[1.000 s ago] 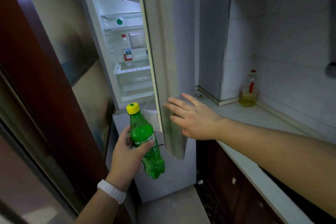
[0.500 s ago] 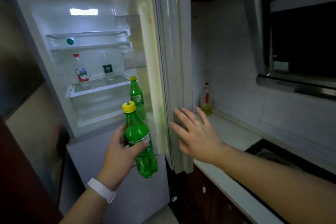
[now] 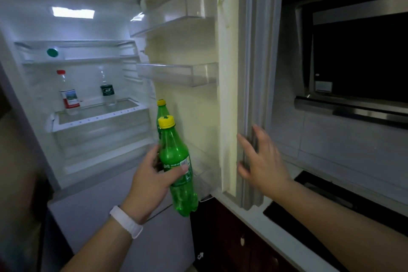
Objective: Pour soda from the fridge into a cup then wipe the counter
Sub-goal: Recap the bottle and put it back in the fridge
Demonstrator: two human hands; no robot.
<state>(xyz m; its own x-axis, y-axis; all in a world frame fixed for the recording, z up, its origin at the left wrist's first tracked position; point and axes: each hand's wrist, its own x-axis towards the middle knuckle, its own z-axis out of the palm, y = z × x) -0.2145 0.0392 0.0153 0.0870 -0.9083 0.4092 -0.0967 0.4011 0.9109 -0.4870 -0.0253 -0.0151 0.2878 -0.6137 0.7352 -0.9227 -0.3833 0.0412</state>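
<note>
Head view, left hand (image 3: 150, 181) gripping green yellow-capped soda bottle (image 3: 176, 161), right hand (image 3: 262, 161) spread open

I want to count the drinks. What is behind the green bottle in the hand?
Behind the held green bottle stands a second green bottle in the fridge door. Only its yellow cap and neck show; its body is covered, so its fill level is unknown.
</note>
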